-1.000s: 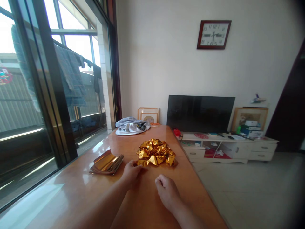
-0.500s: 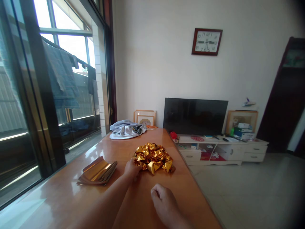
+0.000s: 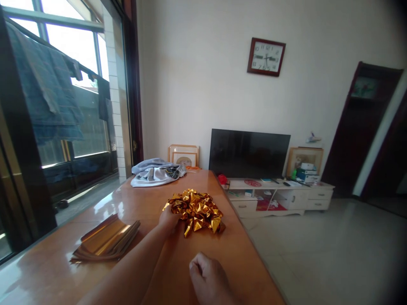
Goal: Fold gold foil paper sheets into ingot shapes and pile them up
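Note:
A heap of folded gold foil pieces lies on the glossy brown table. My left hand reaches to the heap's left side and touches it; its fingertips are hidden among the foil, and one piece sticks out above the knuckles. Closer to me, my right hand rests as a loose fist near the table's right edge, with no object showing in it. Left of my left forearm is a stack of flat gold foil sheets, slightly curled.
The wooden table ends in an edge on the right, above a tiled floor. Grey clothing is bunched at its far end. A television and a low white cabinet stand beyond. A glass door is on the left.
The view has turned to the right, so things sit further left. My left hand has pushed against the heap, and foil pieces at its left side have shifted. The right fist looks the same.

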The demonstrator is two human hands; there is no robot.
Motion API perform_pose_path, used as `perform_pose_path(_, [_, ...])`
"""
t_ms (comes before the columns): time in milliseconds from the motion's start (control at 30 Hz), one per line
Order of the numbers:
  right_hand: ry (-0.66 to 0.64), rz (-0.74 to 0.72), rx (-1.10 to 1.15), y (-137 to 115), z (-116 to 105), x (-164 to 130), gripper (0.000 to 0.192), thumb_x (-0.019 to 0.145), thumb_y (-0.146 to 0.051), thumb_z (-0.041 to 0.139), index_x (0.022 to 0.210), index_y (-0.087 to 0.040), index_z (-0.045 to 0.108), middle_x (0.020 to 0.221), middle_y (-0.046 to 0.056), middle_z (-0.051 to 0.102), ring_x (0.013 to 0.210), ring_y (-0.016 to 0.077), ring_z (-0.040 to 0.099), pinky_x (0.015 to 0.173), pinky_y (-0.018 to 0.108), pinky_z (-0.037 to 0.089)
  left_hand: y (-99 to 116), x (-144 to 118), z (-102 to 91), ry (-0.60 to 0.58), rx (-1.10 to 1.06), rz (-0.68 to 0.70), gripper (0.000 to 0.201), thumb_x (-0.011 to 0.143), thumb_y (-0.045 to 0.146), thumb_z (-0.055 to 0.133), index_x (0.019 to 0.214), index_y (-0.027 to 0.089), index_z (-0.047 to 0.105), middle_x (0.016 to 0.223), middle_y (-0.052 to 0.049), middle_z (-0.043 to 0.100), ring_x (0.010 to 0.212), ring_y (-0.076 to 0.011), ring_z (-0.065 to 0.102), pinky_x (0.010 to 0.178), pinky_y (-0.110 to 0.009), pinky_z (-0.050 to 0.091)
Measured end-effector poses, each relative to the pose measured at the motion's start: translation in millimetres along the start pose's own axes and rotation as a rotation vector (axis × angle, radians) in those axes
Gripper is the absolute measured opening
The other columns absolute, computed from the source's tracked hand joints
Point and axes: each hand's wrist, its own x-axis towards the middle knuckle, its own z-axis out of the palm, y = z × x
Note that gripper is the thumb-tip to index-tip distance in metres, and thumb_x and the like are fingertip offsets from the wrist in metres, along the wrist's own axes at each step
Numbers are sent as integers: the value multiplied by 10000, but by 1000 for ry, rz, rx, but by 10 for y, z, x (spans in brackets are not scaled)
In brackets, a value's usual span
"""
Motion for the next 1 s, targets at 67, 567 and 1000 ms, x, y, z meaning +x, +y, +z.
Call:
perform_pose_path(67, [6, -8, 1, 14, 7, -4, 225, 914, -264, 473, 712, -209, 555, 660, -4, 606, 621, 137, 518, 555, 231, 295, -8, 8, 11, 11, -2, 11, 526, 651, 211, 791, 1149, 168, 627, 1006, -96, 748, 923, -242, 686, 748, -276, 484])
perform_pose_path(567, [19, -59, 14, 61, 9, -16, 260, 941, -288, 465, 700, -209, 526, 653, -13, 615, 605, 128, 532, 581, 227, 316, -29, -542, -298, 106, 179, 97, 535, 735, 234, 688, 1236, 163, 513, 1207, -148, 568, 1029, -280, 615, 903, -370, 464])
perform_pose_path(1000, [11, -32, -5, 22, -17, -20, 238, 936, -271, 473, 723, -211, 560, 667, -5, 634, 636, 137, 559, 574, 231, 302, -58, -717, -1, -54, 301, 305, 469, 711, 310, 752, 1110, 201, 532, 1195, -105, 535, 1052, -252, 588, 927, -344, 462])
